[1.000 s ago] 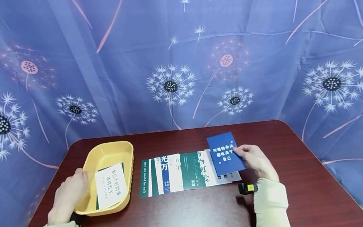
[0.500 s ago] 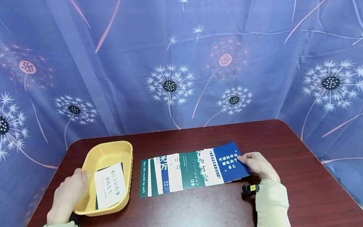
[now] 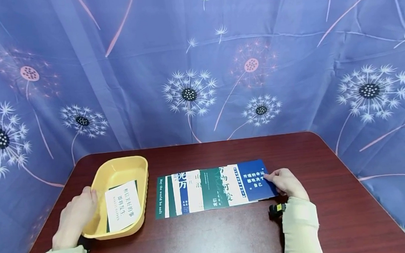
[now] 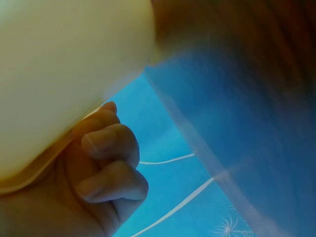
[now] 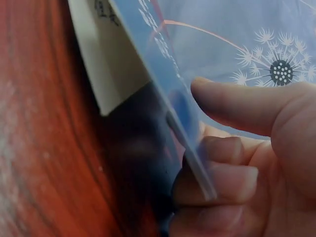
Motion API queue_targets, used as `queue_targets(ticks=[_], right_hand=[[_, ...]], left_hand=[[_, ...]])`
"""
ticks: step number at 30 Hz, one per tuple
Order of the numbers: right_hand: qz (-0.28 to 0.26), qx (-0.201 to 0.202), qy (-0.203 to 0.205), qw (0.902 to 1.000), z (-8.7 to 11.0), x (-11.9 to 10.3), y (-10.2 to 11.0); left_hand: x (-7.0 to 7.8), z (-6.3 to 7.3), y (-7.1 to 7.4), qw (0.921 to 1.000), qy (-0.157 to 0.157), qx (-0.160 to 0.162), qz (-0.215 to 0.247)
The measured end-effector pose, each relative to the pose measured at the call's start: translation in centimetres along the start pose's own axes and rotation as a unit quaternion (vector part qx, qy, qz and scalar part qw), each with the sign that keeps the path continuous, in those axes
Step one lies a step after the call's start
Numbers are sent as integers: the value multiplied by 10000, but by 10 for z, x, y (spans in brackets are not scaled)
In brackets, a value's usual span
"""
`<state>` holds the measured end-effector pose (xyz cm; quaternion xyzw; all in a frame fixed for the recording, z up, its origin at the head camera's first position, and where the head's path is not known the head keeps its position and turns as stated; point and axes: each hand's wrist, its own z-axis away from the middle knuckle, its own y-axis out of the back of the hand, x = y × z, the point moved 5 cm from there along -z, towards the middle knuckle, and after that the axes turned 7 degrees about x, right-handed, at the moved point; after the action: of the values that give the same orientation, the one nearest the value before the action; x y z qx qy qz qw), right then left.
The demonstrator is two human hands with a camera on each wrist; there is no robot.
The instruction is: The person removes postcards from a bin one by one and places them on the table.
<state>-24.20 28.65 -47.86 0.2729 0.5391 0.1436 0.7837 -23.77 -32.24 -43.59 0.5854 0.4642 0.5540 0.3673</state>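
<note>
Nearest, two pale sleeves (image 3: 301, 230) reach over the dark red tabletop (image 3: 212, 242), with a small black device (image 3: 273, 212) at the right wrist. At the left, the left hand (image 3: 77, 212) holds the near-left side of a yellow plastic tub (image 3: 118, 174), its fingers curled at the rim. In the tub lies a white card (image 3: 123, 207) with green lettering, slightly askew, over a dark green card (image 3: 112, 189) that shows only along its edges; whether more lie underneath cannot be told.

To the right of the tub, apart from it, a row of overlapping cards (image 3: 211, 194) runs across the tabletop, from a green card (image 3: 161, 198) reading "May the world be soft" to a white card (image 3: 234, 188) with a blue strip. At the far end, the right hand (image 3: 287, 183) pinches the right edge of a blue card (image 3: 260, 193) with white characters, thumb on one face and fingers behind. The right wrist view shows that edge tilted up off the tabletop.

As a judgement, the row looks largely laid out: the blue card is in line over its right end but not yet released, and the cards in the tub remain outside it.

Beyond the tabletop's back edge hangs a blue curtain (image 3: 150, 107) printed with dandelions.
</note>
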Motion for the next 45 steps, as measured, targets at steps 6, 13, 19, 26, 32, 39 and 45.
queue_targets(ticks=[6, 13, 19, 26, 32, 39, 45], right_hand=[[-473, -66, -90, 9988, 6, 0, 3], [-544, -18, -127, 9984, 12, -4, 9], [-386, 229, 128, 9989, 15, -14, 18], [74, 617, 712, 9955, 26, -42, 27], [409, 792, 1347, 9869, 40, -77, 23], [292, 754, 2270, 9705, 54, -109, -1], [371, 841, 2882, 9532, 68, -137, -23]], left_hand=[[1, -1, 0, 10000, 27, -71, -10], [-1, -2, 0, 10000, -5, -22, 2], [-2, -3, 0, 10000, -36, -12, 1], [-5, -3, 3, 10000, -20, -67, -26], [-4, -3, 1, 10000, -55, -50, 14], [-3, -3, -2, 10000, -4, -89, -9], [-2, -2, -2, 10000, -33, -33, -24]])
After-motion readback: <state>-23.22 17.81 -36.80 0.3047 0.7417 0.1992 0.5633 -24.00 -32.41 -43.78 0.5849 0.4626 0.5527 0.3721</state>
